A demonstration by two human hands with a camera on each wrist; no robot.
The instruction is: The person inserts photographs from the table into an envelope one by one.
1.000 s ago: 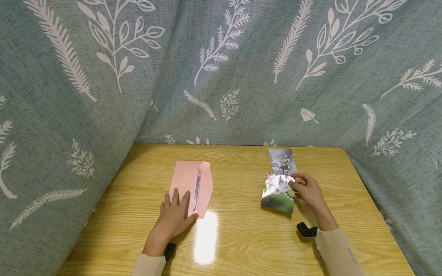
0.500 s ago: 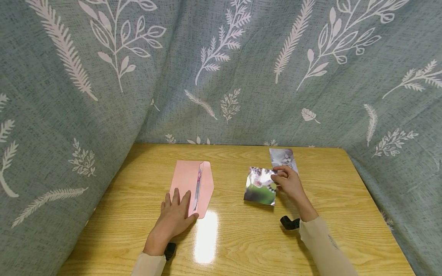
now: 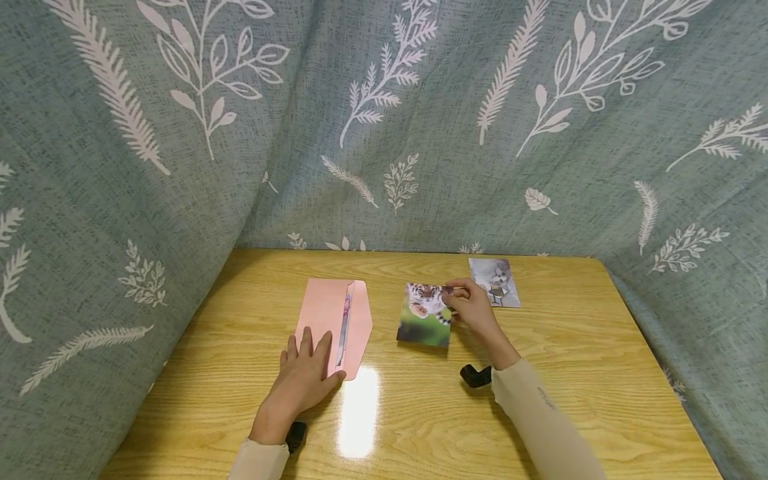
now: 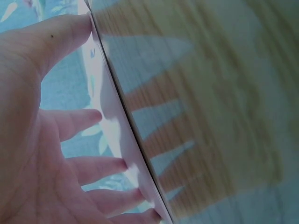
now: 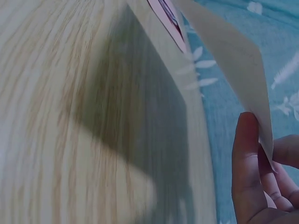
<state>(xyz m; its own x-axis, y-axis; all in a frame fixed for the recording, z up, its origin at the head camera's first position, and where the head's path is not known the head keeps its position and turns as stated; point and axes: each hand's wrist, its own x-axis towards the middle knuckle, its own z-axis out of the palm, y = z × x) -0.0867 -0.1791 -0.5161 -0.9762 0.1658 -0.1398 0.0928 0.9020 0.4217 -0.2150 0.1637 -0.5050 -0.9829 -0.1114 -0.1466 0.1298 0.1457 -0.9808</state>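
Observation:
A pink envelope (image 3: pixel 321 303) lies on the table at left, its flap unfolded to the right and a strip of printed picture showing in its slot. My left hand (image 3: pixel 305 373) rests on its lower part with fingers spread; in the left wrist view the fingertips (image 4: pixel 119 163) touch along the envelope's pale surface. My right hand (image 3: pixel 474 310) pinches a tiger photo card (image 3: pixel 427 320) by its upper right edge, between the envelope and the far right. In the right wrist view the card's plain back (image 5: pixel 233 51) is tilted above the table and casts a shadow on it.
Another picture card (image 3: pixel 501 273), greyish, lies flat at the table's back right. A leaf-patterned curtain (image 3: pixel 384 187) borders the wooden table (image 3: pixel 600 373) at the back and sides. Black wrist cameras (image 3: pixel 476 377) sit at both wrists.
My right hand has carried the tiger card leftward and slightly back, toward the envelope, uncovering the grey card behind. My left hand stays in place on the envelope.

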